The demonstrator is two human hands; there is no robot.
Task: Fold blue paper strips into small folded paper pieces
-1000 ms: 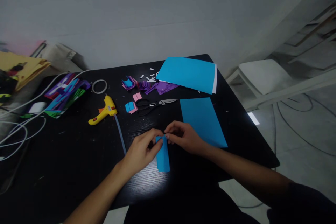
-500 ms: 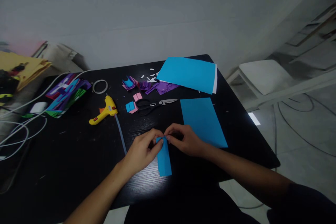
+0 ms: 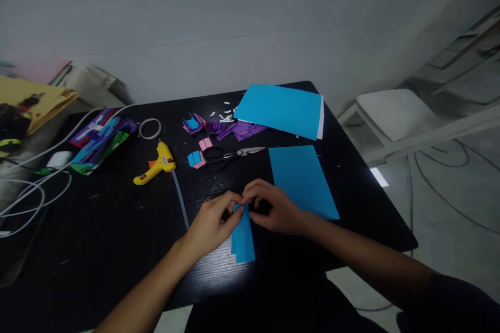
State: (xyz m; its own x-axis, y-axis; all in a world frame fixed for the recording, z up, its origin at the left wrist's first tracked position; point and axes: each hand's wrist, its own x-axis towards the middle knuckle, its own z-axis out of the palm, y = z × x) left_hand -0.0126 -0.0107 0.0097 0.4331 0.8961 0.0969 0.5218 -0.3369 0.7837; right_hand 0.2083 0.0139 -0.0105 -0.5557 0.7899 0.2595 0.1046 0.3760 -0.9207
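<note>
A narrow blue paper strip (image 3: 244,239), folded lengthwise, points toward me near the table's front edge. My left hand (image 3: 214,221) pinches its far end between thumb and fingers. At that same end, my right hand (image 3: 273,207) has its fingertips closed on the paper's top edge, with the thumb lower on the right side. The exact grip is partly hidden by the fingers. Right of the hands lies a larger blue sheet (image 3: 300,179), partly under my right forearm. Beyond the hands are black-handled scissors (image 3: 238,153), blades slightly apart.
A yellow glue gun (image 3: 158,164) with a glue stick lies left, beside a tape ring (image 3: 150,128). Small folded papers (image 3: 195,158), purple scraps (image 3: 248,129) and a blue sheet stack (image 3: 281,109) lie farther back. White cables (image 3: 37,187) cross the left side.
My right fingers have shifted slightly left along the strip's far end. The strip's lower end shows its layers fanned a little apart on the left. My left hand stays almost still.
</note>
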